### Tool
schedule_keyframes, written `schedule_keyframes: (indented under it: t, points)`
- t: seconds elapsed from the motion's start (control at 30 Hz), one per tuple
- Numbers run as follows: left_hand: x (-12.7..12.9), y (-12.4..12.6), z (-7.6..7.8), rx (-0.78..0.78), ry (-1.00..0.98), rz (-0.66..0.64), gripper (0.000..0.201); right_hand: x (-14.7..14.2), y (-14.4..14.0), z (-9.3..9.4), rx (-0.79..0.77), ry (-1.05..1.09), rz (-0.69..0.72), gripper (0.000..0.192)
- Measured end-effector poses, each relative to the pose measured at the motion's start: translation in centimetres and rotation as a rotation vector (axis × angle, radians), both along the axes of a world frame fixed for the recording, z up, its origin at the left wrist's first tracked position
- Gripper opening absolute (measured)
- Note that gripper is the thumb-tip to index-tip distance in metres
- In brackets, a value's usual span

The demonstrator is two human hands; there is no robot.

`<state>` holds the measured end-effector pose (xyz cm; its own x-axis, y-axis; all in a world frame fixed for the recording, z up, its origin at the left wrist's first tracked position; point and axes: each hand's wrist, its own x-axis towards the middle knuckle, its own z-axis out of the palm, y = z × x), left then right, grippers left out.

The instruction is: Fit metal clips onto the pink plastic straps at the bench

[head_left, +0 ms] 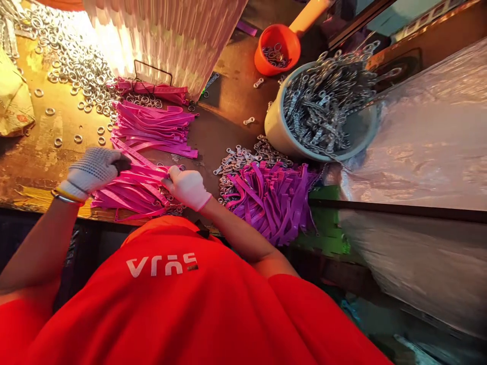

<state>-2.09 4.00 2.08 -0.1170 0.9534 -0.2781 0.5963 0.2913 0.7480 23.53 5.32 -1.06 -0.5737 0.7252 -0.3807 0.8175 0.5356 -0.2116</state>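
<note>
My left hand [93, 171], in a white knit glove, rests on the far end of a bundle of pink straps [133, 191] lying at the near edge of the worktable [224, 91]. My right hand [187, 186], in a thin white glove, pinches the other end of the same bundle, fingers closed on the straps. A second stack of pink straps [152, 129] lies just beyond the bundle. To the right of my right hand sits a heap of purple straps [272, 200] with small metal links scattered at its far side.
A white bucket [279, 136] heaped with metal links stands at the right. An orange scoop [281, 43] with rings sits behind it. Loose metal rings [72, 61] cover the far left. Clear plastic sheeting [429, 132] hangs on the right; a pleated lampshade [171, 35] hangs over the middle.
</note>
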Motion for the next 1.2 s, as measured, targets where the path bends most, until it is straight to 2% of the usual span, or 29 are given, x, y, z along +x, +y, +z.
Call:
schedule_keyframes:
  t: [0.1, 0.17, 0.23, 0.33, 0.4, 0.5, 0.6, 0.73, 0.83, 0.9, 0.97, 1.03, 1.1, 1.2]
  points:
    - [-0.8, -1.3, -2.0, 0.049, 0.127, 0.06, 0.007, 2.2, 1.4, -2.2, -0.036, 0.042, 0.0, 0.053]
    - [0.5, -3.3, -3.3, 0.076, 0.027, 0.155, 0.008, 5.0, 3.1, -4.2, 0.006, 0.02, -0.069, 0.047]
    - [2.7, -5.8, -4.3, 0.022, -0.144, 0.162, 0.01, 8.3, 4.8, -6.6, 0.051, -0.098, -0.157, 0.035]
    - [5.8, -9.1, -5.3, -0.137, -0.265, -0.071, 0.017, 12.4, 6.3, -9.6, 0.036, -0.27, -0.138, 0.036]
    - [7.1, -10.4, -5.9, -0.202, -0.21, -0.279, 0.02, 13.9, 6.6, -10.8, 0.047, -0.294, -0.12, 0.039]
    - [8.3, -10.9, -6.9, -0.192, -0.069, -0.523, 0.026, 14.7, 6.9, -11.6, 0.056, -0.279, -0.133, 0.038]
    - [9.1, -10.4, -7.9, -0.157, 0.086, -0.654, 0.031, 14.7, 7.7, -11.7, 0.04, -0.266, -0.166, 0.032]
    - [9.9, -10.2, -8.7, -0.116, 0.264, -0.723, 0.034, 14.1, 7.8, -11.1, 0.055, -0.136, -0.25, 0.017]
    - [9.8, -10.8, -9.3, -0.079, 0.322, -0.744, 0.036, 13.2, 4.8, -9.9, 0.093, 0.235, -0.373, 0.017]
    - [9.5, -11.5, -9.8, -0.076, 0.352, -0.697, 0.037, 12.1, 1.1, -9.0, 0.044, 0.507, -0.453, 0.019]
    - [9.4, -12.2, -10.3, -0.089, 0.362, -0.635, 0.038, 10.8, -3.4, -8.3, -0.025, 0.689, -0.478, 0.021]
    - [9.5, -12.7, -10.6, -0.101, 0.345, -0.582, 0.039, 9.1, -7.5, -8.0, -0.088, 0.752, -0.439, 0.023]
    - [9.9, -12.9, -10.7, -0.113, 0.334, -0.54, 0.04, 7.4, -10.4, -8.3, -0.125, 0.715, -0.444, 0.025]
    - [10.5, -12.7, -10.7, -0.126, 0.331, -0.482, 0.04, 4.9, -11.8, -9.1, -0.092, 0.547, -0.502, 0.029]
